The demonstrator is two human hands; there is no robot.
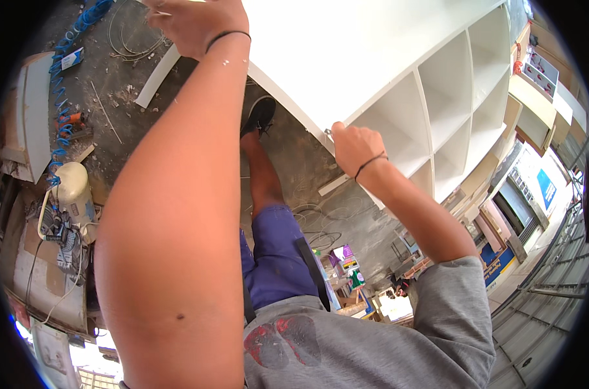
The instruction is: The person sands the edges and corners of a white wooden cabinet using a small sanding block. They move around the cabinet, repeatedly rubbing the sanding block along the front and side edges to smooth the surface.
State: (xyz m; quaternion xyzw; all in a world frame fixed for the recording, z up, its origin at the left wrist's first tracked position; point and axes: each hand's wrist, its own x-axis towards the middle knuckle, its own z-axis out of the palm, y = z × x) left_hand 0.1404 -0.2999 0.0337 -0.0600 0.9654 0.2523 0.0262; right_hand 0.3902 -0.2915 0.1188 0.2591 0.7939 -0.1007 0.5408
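A large white cabinet (365, 39) with open square compartments fills the upper middle and right. At its near corner, my right hand (359, 148) is closed around a small metal tool (328, 132), whose shiny end shows beside the thumb; its kind is not clear. My left hand (200, 26) is raised at the top, left of the white top panel. The picture's upper edge cuts it off, and its fingers show too little to tell whether they hold anything. My left forearm crosses the view in front of the floor.
A white strip (157, 76) lies on the littered grey floor near a coil of wire (131, 45). At left are a coiled blue hose (64, 48) and a cream tank (72, 181). Boards (534, 123) stand at right. My shod foot (260, 115) is beside the cabinet.
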